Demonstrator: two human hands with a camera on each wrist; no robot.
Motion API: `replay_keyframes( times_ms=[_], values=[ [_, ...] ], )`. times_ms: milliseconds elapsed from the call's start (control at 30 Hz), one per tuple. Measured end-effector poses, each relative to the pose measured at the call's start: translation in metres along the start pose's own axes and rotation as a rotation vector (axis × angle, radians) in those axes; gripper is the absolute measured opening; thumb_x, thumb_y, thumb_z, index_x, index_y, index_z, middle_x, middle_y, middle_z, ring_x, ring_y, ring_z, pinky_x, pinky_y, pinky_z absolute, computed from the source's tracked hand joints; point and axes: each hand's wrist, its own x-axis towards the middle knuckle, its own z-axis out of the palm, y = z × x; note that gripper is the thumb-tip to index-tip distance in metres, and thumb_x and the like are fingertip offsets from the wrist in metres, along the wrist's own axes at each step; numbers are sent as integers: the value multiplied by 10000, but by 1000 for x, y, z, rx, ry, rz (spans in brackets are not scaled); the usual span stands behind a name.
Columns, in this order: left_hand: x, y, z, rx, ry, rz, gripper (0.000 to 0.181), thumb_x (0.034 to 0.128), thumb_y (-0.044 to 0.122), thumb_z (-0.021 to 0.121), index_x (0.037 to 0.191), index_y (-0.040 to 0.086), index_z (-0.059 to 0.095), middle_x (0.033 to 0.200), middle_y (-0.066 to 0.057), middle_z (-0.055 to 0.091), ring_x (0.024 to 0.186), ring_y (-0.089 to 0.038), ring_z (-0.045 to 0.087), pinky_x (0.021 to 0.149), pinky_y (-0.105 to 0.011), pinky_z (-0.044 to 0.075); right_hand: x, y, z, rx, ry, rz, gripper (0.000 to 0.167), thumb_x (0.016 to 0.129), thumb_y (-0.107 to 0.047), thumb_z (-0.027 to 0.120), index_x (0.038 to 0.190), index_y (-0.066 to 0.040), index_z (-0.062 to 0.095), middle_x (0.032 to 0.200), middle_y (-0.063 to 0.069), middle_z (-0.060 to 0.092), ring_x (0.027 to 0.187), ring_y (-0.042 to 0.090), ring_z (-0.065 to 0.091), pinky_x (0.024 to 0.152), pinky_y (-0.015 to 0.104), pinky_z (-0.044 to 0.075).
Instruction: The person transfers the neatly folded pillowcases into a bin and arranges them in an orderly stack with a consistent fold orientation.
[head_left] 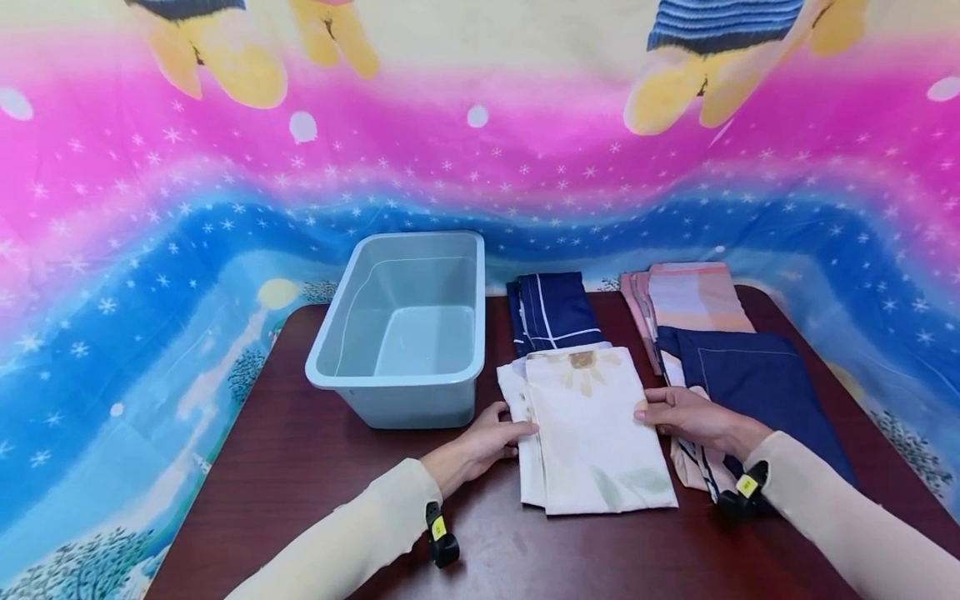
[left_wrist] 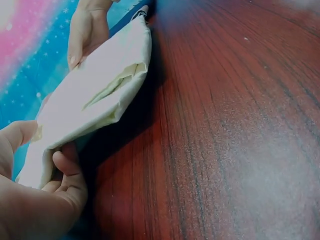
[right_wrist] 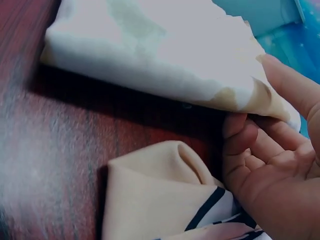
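pale sleeves point(head_left: 341, 533) lead to our left hand point(head_left: 486, 442) and right hand point(head_left: 693, 418), each pinching 1 side of the folded floral cloth point(head_left: 600, 442), between the blue-grey tub point(head_left: 408, 406) and large navy cloth point(head_left: 761, 379); if our pinch misses inner layers, it could slide open

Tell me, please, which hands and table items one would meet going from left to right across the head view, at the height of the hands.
Light blue basin → left hand → white floral cloth → right hand → dark blue folded cloth.
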Motion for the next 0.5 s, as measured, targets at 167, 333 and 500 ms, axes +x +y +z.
replay_keyframes(
  times_ms=[167, 333, 500],
  values=[
    [1, 2, 2, 70, -15, 18, 515, 895, 113, 722, 1348, -14, 510, 1047, -71, 743, 774, -69, 639, 664, -224, 486, -1, -1, 1, -16, -24, -9, 844, 1023, -215, 599, 1576, 106, 47, 1429, 205, 587, 1175, 84, 644, 951, 281, 540],
    [-1, 5, 6, 216, 0, 63, 712, 854, 136, 779, 1470, 71, 427, 1075, -101, 754, 733, -96, 632, 591, -239, 440, -2, 1, 1, -8, -24, -27, 876, 998, -183, 637, 1576, 104, 44, 1346, 145, 663, 1091, 82, 694, 912, 305, 572],
    [0, 4, 8, 305, 0, 109, 920, 822, 98, 805, 1574, 110, 275, 1092, -155, 742, 748, -147, 670, 535, -271, 452, -2, 3, 1, 1, -63, -71, 885, 983, -121, 649, 1571, 113, 31, 1339, 107, 669, 1089, 100, 703, 901, 312, 580]
  ],
)
